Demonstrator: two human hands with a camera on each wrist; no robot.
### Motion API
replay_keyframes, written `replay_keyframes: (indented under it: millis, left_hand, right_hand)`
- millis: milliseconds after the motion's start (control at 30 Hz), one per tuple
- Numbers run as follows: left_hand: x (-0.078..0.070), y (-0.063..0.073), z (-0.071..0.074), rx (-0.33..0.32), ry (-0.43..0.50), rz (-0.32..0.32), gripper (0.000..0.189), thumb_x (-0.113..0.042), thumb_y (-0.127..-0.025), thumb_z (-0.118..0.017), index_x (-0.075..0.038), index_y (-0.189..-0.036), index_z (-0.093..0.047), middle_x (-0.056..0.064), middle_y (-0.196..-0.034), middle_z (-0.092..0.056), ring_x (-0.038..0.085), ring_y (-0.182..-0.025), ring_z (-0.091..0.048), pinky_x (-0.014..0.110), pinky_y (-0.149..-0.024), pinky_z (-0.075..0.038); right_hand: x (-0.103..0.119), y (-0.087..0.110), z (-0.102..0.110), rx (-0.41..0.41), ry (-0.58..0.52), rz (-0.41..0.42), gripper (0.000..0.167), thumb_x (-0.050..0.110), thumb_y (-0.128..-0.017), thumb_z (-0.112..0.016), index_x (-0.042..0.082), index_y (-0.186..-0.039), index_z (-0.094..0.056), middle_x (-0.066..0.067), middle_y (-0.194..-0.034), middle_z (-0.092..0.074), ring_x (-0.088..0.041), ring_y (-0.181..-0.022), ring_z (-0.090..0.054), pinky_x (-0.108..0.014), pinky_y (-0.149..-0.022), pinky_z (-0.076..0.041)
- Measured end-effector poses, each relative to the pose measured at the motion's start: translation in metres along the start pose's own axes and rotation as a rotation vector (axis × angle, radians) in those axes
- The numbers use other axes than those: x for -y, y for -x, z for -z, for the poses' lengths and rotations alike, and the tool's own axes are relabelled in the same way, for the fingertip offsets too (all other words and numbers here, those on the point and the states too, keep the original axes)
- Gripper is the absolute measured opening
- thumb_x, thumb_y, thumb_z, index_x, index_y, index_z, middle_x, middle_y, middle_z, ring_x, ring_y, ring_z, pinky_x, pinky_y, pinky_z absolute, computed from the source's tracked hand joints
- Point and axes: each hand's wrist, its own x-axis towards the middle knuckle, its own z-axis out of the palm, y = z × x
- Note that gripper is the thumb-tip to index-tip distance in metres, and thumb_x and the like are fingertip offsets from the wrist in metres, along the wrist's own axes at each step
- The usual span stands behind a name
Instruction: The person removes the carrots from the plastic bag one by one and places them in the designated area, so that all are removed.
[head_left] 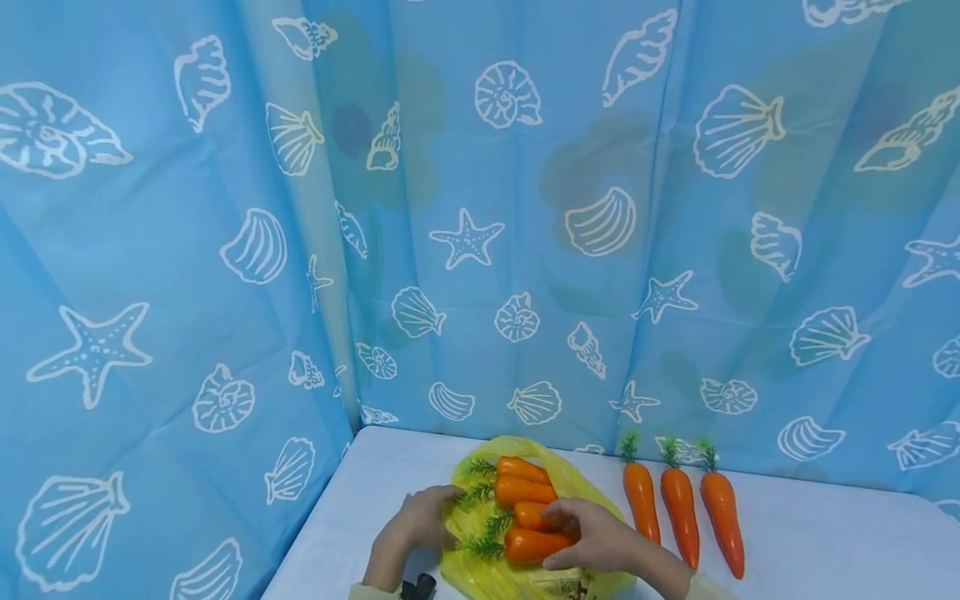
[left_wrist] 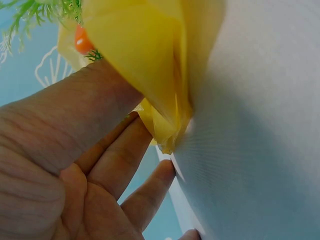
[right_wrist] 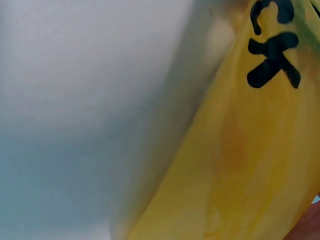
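Several orange carrots with feathery green tops lie stacked in the open mouth of a yellow plastic bag. Their tops point left. My left hand is at the bag's left edge. In the left wrist view, its thumb and fingers pinch the yellow plastic bag near the table. My right hand reaches in from the right, with curled fingers and thumb around the right ends of the lower carrots. In the right wrist view, the bag with black printing hides most of that hand.
Three more carrots lie side by side on the white table, right of the bag. A small black object sits by the left wrist. Blue curtains with shell prints stand behind and to the left.
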Motion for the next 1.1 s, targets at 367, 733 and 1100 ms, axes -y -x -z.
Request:
replay_keyframes:
  millis: [367,733,1100]
  left_hand:
    - [0.002,0.001,-0.001,-0.002,0.001,-0.009,0.062,-0.002,-0.068,-0.084,-0.009,-0.127,-0.065,0.015,-0.133,-0.062,0.046,-0.131,-0.048,0.073,-0.116,-0.013]
    - [0.003,0.000,0.000,-0.006,-0.013,-0.041,0.062,0.001,-0.068,-0.083,-0.009,-0.127,-0.065,0.015,-0.132,-0.063,0.046,-0.130,-0.049,0.075,-0.114,-0.015]
    - [0.001,0.000,0.000,-0.009,-0.014,-0.029,0.062,-0.002,-0.069,-0.084,-0.009,-0.127,-0.065,0.015,-0.133,-0.062,0.046,-0.130,-0.049,0.075,-0.114,-0.014]
  right_hand:
    - [-0.012,-0.002,-0.005,0.024,-0.048,-0.013,0.049,0.025,-0.083,-0.080,0.004,-0.124,-0.062,-0.004,-0.113,-0.067,-0.023,-0.102,-0.061,-0.046,-0.091,-0.056]
    - [-0.035,-0.016,-0.010,0.088,-0.068,0.025,0.048,0.033,-0.082,-0.080,0.008,-0.120,-0.064,-0.002,-0.108,-0.068,-0.015,-0.093,-0.063,-0.028,-0.079,-0.056]
    - [-0.079,-0.040,-0.020,0.090,-0.017,0.031,0.048,0.043,-0.076,-0.083,0.020,-0.116,-0.068,0.007,-0.108,-0.069,-0.010,-0.093,-0.063,-0.030,-0.080,-0.055]
